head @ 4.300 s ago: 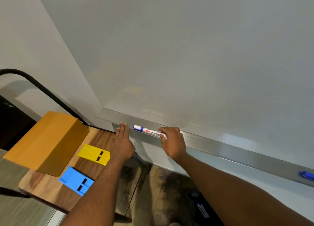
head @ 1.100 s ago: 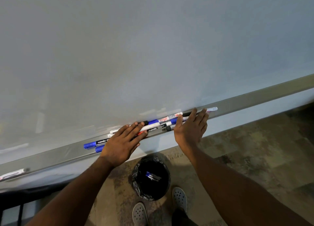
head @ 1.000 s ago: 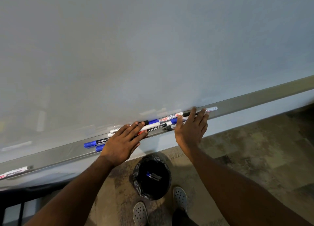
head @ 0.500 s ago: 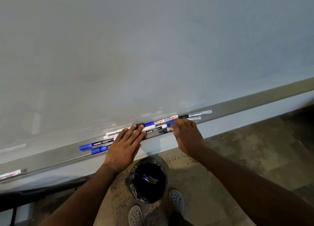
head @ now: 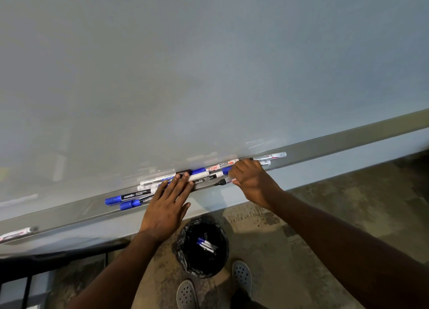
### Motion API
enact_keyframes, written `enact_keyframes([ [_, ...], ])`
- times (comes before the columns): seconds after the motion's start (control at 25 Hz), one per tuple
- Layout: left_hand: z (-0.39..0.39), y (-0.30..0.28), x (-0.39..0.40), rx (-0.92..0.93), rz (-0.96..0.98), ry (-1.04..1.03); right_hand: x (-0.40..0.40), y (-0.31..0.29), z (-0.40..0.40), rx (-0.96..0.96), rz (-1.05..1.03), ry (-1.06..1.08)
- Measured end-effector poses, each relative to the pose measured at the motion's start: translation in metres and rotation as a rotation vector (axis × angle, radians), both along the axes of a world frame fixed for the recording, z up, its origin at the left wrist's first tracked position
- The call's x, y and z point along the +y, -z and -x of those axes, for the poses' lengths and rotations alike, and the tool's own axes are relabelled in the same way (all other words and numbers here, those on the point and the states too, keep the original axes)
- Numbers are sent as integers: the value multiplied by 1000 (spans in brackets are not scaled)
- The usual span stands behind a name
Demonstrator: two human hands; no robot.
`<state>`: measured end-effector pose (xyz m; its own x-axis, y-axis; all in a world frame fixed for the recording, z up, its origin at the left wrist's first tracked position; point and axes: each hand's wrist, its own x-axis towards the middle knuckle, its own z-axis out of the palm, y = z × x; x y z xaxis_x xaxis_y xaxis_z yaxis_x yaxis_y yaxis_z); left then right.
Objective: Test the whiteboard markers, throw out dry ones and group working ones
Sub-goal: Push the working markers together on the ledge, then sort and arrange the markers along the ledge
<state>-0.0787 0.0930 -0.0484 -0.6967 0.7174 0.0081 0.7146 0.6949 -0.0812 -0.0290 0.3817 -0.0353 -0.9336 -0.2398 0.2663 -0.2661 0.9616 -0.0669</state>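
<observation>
At 6 o'clock, nearest you, your two grey perforated clogs (head: 241,278) stand on the mottled floor. Just beyond them, between your forearms, sits the black-lined waste bin (head: 202,246), with a few blue-capped discarded markers (head: 206,243) lying at its bottom.

Your left hand (head: 166,206) lies flat at about 10 o'clock from the bin, fingers straight and together, fingertips pressing on the middle of the marker cluster (head: 197,178) in the whiteboard's metal tray (head: 348,143). Two blue-capped Camlin markers (head: 130,196) stick out of the cluster toward 9 o'clock, past your left hand.

Your right hand (head: 251,181), at about 1 o'clock from the bin, is curled over the cluster's right end; whether it pinches a marker, I cannot tell. Two white markers (head: 271,156) reach past it toward 3 o'clock.

Far off at 9 o'clock a lone white marker (head: 16,234) rests in the tray. Beyond everything rises the blank whiteboard (head: 209,64).
</observation>
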Motion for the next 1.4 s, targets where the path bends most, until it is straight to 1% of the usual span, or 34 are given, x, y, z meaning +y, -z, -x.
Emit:
enact_keyframes([
  [0.2, -12, 1, -1, 4, 1, -52, 1, 2, -9, 81, 46, 6],
  [0.4, -23, 6, -2, 1, 6, -96, -1, 0, -18, 115, 280, -11],
  [0.52, -29, 7, -2, -3, -4, -121, -4, -5, -25, 144, 471, 97],
  [0.6, -35, 6, 0, 2, -40, -152, -4, -9, -30, 163, 677, 219],
  [0.68, -44, 4, 3, 11, -111, -267, -2, -12, -32, 183, 877, 320],
  [0.76, -51, 2, 5, 11, -241, -472, 1, -14, -32, 234, 972, 420],
  [0.8, -54, 1, 5, 10, -312, -558, 2, -14, -31, 257, 996, 466],
  [0.88, -56, -1, 8, 27, -390, -637, 3, -16, -31, 291, 1031, 530],
  [1.0, -50, -7, 19, 56, -365, -695, 0, -19, -32, 287, 1076, 543],
  [1.24, -27, -26, 53, -39, -450, -1044, -6, -17, -34, 192, 1132, 524],
  [1.4, -20, -31, 64, -60, -444, -1106, -8, -18, -35, 165, 1134, 547],
])
